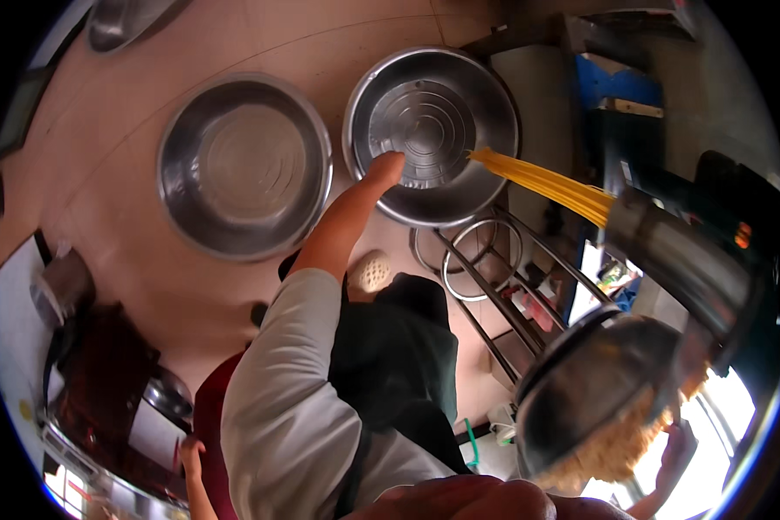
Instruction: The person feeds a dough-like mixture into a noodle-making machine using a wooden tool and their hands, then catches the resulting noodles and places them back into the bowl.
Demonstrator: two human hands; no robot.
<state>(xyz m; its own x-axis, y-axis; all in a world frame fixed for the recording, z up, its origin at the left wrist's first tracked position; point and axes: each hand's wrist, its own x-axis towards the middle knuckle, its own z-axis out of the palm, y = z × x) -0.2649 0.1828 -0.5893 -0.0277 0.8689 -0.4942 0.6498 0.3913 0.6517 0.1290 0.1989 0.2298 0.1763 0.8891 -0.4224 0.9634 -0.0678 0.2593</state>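
My left hand point(389, 168) reaches over the near left rim of a round steel basin point(494, 186). Its fingers look curled closed; what they hold, if anything, is hidden. Yellow noodle-like strands point(546, 184) stick out of a metal cylinder point(680, 260) and end over the basin's right side. At lower right my right hand point(678, 451) is beside a tilted steel bowl point(581, 381) and a pale crumbly mass point(602, 451). Its fingers are dim and partly hidden, so their grip cannot be made out.
A second steel basin point(178, 165) stands on the floor to the left. Metal rails point(503, 321) run below the bowl. A perforated clog point(372, 271) shows near the basins. Another person's hand point(191, 452) appears at lower left, near a table with a metal pot point(63, 282).
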